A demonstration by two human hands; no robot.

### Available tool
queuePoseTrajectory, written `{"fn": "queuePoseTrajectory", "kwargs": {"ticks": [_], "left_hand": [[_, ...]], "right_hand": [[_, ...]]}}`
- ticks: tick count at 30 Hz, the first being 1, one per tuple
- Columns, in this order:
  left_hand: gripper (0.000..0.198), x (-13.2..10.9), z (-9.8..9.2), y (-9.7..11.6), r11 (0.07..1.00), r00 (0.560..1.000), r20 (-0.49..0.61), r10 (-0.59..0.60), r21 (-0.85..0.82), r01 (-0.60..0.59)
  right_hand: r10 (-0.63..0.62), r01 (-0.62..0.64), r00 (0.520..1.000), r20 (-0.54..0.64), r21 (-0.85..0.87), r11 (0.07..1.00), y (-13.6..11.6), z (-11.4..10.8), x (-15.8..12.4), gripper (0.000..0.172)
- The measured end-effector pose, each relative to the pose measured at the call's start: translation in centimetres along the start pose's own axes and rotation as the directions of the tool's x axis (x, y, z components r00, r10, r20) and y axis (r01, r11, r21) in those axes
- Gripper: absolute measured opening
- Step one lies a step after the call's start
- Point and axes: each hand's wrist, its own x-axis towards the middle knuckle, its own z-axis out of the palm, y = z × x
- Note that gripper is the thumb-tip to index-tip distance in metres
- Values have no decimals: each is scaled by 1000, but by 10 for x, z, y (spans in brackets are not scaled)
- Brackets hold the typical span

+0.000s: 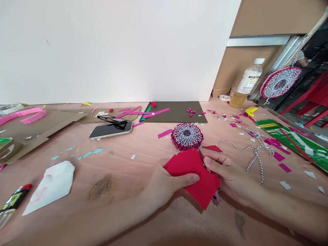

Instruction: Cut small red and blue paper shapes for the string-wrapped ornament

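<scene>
My left hand (169, 177) is closed on a piece of red paper (191, 164), its thumb lying across the top and its fingers hidden beneath. At the paper's right edge, my right hand (225, 171) is closed around scissors (217, 198). Only a bit of blade and part of the purplish handle show; the hand and the paper cover the rest. Just beyond the paper lies a round rosette (187, 136) of black-and-white cord with a magenta pleated rim. A red paper offcut (212, 148) rests to the right of it.
A phone (111, 130) with black glasses (112, 120) on it lies left of centre. White tissue (50, 186) and a glue bottle (14, 203) are at the left. Striped cord (256, 157), paper scraps and a drink bottle (247, 83) are at the right. A white board (110, 51) stands behind.
</scene>
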Motion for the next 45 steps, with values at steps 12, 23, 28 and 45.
{"fn": "queuePoseTrajectory", "kwargs": {"ticks": [12, 23, 28, 45], "left_hand": [[19, 6, -9, 4, 999, 992, 118, -44, 35, 41], [17, 8, -11, 6, 996, 991, 127, -43, 77, 34], [15, 7, -10, 6, 995, 993, 114, -38, 100, 27], [15, 7, -9, 4, 1000, 994, 108, -4, 21, 2]], "right_hand": [[103, -102, 994, 35, -27, 994, -1, -15, 1, 20], [101, -103, 993, 57, 40, 994, 6, -14, 1, 21], [91, -97, 993, 80, 80, 992, 8, -12, 0, 21], [86, -93, 994, 68, 108, 990, 9, -9, 0, 17]]}}
